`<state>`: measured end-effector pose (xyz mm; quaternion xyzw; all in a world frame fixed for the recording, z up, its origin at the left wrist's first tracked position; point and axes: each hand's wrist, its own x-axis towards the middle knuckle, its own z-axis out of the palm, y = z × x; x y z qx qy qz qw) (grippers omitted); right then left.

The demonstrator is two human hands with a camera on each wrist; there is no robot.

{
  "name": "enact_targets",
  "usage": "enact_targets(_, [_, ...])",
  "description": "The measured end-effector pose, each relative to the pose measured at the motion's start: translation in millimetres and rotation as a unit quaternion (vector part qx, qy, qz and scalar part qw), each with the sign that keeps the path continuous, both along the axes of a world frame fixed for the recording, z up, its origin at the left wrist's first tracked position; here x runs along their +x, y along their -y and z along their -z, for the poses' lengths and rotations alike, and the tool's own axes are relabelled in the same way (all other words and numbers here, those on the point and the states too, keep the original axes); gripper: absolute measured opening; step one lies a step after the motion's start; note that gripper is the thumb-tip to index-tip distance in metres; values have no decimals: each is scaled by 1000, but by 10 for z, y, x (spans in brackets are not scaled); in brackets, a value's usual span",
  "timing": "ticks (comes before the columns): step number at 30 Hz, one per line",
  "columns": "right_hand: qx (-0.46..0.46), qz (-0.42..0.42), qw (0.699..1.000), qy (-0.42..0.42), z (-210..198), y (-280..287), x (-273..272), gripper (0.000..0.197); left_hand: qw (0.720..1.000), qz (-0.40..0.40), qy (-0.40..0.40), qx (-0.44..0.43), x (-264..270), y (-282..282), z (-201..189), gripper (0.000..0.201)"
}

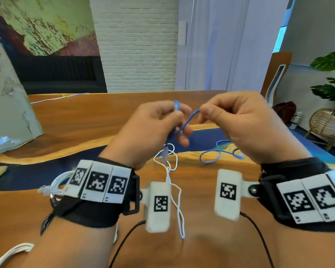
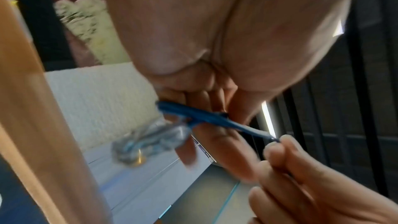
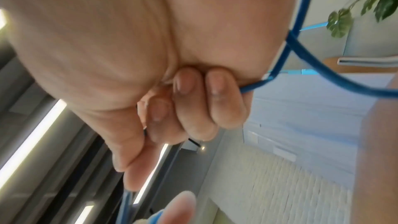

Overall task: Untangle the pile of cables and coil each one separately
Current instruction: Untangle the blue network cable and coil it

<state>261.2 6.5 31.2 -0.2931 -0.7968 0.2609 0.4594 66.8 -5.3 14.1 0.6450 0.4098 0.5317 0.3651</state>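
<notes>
Both hands are raised above the wooden table (image 1: 85,117). My left hand (image 1: 159,124) grips a small bundle of blue cable (image 1: 186,122) in curled fingers; the left wrist view shows the blue cable (image 2: 193,115) and its clear plug (image 2: 150,139) hanging below the fingers. My right hand (image 1: 230,117) pinches the blue strand a short way to the right, and the blue cable (image 3: 280,64) runs on through its curled fingers. The blue cable's loose remainder (image 1: 217,151) lies on the table. A thin white cable (image 1: 174,182) lies below the hands.
A bundled white cable (image 1: 52,185) lies by my left wrist and another white bundle (image 1: 10,254) at the lower left. Black leads (image 1: 259,235) run across the near table. A grey bag (image 1: 8,105) stands at the left. A plant in a basket (image 1: 331,120) stands right of the table.
</notes>
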Motion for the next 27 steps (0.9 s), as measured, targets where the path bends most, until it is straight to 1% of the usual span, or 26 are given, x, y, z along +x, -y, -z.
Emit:
enact_targets(1, [17,28,999,-10,12,-44,26,23,998,26,-47,-22,35,41,4,26])
enact_targets(2, [30,53,998,-9,34,-82,45,20,996,49,-67,-40,72,76,6,32])
enact_targets(3, [31,71,997,-18,57,-107,63,16,994,66,-64,-55,107,103,5,39])
enact_targets(4, [27,82,996,-39,77,-124,75,12,993,81,-45,-69,129,120,2,45])
enact_targets(5, [25,89,994,-64,90,-130,80,10,991,98,-9,-86,144,133,-11,48])
enact_targets(7, [23,94,991,-96,118,-151,73,11,980,136,96,-113,154,153,-42,43])
enact_targets(9, [13,76,993,-88,163,-169,-2,9,956,172,202,-123,152,170,-89,35])
enact_targets(10, [11,67,995,-75,190,-179,-54,17,940,190,255,-121,161,179,-117,32])
enact_targets(12, [8,53,998,-31,230,-174,-174,31,896,212,373,-113,193,167,-149,28])
enact_targets(13, [4,54,999,6,245,-159,-231,35,874,211,426,-105,218,155,-157,27])
enact_targets(14, [-2,58,997,48,259,-143,-281,38,858,197,465,-91,241,141,-158,25])
enact_targets(15, [-10,64,994,88,281,-137,-324,43,851,171,491,-72,260,120,-150,23])
enact_targets(17, [-25,75,984,162,317,-121,-401,43,849,113,516,-30,299,67,-102,20])
enact_targets(19, [-31,67,975,209,330,-99,-451,37,859,56,509,1,330,14,-40,23])
enact_targets(21, [-49,52,970,231,315,-77,-461,32,877,3,480,24,343,-34,5,15])
enact_targets(23, [-51,49,966,247,296,-51,-450,33,893,-34,446,40,330,-61,22,13])
enact_targets(25, [-34,50,966,250,282,-23,-451,36,902,-56,426,45,310,-66,13,18])
enact_targets(27, [-29,56,966,250,263,-1,-454,39,908,-55,412,49,302,-64,-1,17])
